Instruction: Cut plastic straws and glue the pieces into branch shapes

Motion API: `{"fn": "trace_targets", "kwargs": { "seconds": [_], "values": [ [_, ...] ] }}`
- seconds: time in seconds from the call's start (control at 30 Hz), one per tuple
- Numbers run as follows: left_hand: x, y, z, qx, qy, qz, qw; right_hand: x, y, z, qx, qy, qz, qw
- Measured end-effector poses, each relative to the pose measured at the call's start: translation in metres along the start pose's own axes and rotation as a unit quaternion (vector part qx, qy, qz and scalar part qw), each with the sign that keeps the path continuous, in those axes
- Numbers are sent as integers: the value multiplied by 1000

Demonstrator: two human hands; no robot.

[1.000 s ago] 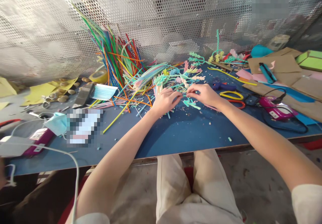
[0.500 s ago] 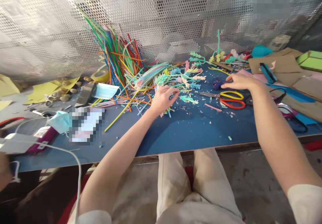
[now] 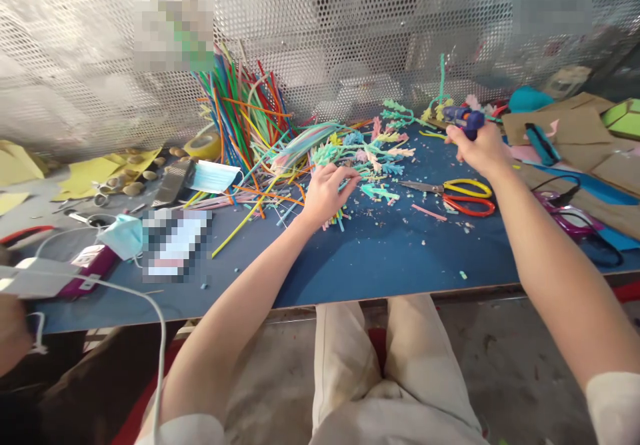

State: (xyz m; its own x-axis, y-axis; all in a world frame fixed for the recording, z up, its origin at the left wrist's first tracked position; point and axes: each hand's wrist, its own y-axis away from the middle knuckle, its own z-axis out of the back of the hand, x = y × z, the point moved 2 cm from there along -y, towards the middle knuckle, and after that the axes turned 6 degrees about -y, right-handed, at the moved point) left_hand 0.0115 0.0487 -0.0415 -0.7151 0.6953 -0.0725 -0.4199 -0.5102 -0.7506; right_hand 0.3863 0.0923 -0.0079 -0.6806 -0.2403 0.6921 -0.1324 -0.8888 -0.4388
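Note:
My right hand (image 3: pixel 481 148) grips a dark blue glue gun (image 3: pixel 464 120) with an orange part, raised above the table. Below it lie scissors (image 3: pixel 467 196) with one yellow and one red handle loop, blades pointing left. At the table's middle, my left hand (image 3: pixel 327 193) is closed in a pinch, thumb and forefinger together; whatever sits between the fingertips is too small to make out. Just behind it is a pile of pastel pipe-cleaner sprigs (image 3: pixel 373 148). Cut pipe-cleaner ends (image 3: pixel 340 220) poke out under the hand. A mint-green sprig (image 3: pixel 379 192) lies to its right.
Long coloured pipe cleaners (image 3: pixel 240 115) lean against the perforated metal screen (image 3: pixel 360 25). On the left are a face mask (image 3: pixel 215 176), yellow tape (image 3: pixel 203 146), a phone (image 3: pixel 177 245) and a white cable (image 3: pixel 159 338). Cardboard pieces (image 3: pixel 575 122) lie on the right. Another person's hand (image 3: pixel 13 335) shows at far left.
My right hand has lifted the glue gun from the table, raising it up and slightly right behind the scissors. My left hand stays in nearly the same place, still pinched.

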Motion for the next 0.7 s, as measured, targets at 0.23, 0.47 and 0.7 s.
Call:
{"fn": "trace_targets", "kwargs": {
  "seconds": [0.23,0.47,0.7],
  "values": [
    [-4,0,3,1,-2,17,1000,43,38,-38,248,-291,119,916],
    [-6,1,4,-14,-3,2,1000,48,56,-64,281,-279,93,913],
    [-6,1,4,13,-5,19,1000,41,55,-70,269,-289,74,916]
  ]
}}
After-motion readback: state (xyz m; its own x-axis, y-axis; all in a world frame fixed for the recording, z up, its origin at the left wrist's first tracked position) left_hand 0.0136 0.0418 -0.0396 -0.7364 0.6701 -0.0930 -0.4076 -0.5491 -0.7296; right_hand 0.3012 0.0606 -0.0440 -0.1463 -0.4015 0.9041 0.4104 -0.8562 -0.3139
